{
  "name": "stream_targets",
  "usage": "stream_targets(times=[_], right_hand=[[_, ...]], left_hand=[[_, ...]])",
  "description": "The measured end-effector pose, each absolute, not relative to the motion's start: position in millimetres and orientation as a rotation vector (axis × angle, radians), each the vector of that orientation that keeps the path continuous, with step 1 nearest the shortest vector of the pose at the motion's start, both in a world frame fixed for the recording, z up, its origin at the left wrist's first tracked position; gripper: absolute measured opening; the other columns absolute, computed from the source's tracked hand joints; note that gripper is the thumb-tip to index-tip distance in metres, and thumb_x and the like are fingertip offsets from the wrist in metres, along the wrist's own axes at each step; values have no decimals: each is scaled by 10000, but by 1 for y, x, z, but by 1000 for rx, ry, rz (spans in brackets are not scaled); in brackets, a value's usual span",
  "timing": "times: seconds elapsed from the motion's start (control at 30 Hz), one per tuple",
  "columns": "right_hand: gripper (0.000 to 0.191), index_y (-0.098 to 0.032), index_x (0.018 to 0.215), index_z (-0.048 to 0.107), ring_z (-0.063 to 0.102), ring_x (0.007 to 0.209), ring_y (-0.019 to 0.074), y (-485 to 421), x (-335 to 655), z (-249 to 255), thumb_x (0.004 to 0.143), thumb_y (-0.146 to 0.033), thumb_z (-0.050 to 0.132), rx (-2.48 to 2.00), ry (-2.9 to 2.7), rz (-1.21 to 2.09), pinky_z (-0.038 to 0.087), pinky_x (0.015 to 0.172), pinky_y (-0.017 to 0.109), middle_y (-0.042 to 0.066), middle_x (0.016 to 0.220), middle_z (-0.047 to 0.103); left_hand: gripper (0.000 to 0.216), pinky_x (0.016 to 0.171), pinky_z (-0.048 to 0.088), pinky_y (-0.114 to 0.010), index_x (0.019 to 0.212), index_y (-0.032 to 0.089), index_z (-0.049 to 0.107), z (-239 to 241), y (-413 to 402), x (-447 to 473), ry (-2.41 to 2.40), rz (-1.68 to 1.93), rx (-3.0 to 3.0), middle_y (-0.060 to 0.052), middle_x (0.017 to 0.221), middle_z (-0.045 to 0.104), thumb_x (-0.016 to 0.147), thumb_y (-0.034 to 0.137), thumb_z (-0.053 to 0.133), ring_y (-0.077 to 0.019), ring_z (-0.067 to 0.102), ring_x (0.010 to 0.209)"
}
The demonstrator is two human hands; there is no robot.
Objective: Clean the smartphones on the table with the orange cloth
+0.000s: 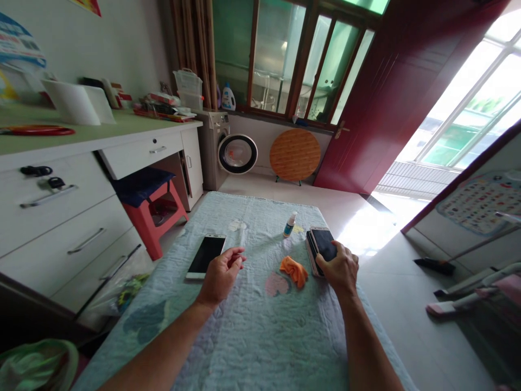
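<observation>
A white smartphone (207, 256) with a dark screen lies face up on the quilted cloth. My left hand (222, 274) hovers by its lower right side, fingers loosely curled and slightly apart, nothing visible in them. On the right, my right hand (340, 266) grips a smartphone (323, 241) by its edges, thumb at the left and fingers at the right. This phone rests on a small stack of phone-like slabs (311, 255), partly hidden beneath it. Between the hands lies a crumpled orange cloth (294, 271). Behind that stands a small spray bottle (290, 225) with a white top.
A pale blue quilted cloth (260, 336) covers the surface in front of me. To the left are a white drawer desk (61, 212) and a red stool (148, 222). Farther back stand a washing machine (211, 146) with its door open and a round wooden board (295, 155).
</observation>
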State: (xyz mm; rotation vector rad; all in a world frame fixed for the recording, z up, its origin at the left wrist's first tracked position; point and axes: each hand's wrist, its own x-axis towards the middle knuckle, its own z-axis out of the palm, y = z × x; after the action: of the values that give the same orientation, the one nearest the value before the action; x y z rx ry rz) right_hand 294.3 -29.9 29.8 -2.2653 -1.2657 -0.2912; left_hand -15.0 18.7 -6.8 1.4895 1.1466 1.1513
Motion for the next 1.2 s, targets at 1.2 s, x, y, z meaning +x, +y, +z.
stream_targets(times=[1.2], right_hand=[[396,-181,1186,577,559,1010,257,-37,237,10,794,-240,579,-1900,-1911,-35,452,864,369,102,1060,629]], left_hand=[[675,838,409,-413,1302,115,449,22,32,-54,2288,297,2267,-178,1102,603,781,529,567,-350,556,995]])
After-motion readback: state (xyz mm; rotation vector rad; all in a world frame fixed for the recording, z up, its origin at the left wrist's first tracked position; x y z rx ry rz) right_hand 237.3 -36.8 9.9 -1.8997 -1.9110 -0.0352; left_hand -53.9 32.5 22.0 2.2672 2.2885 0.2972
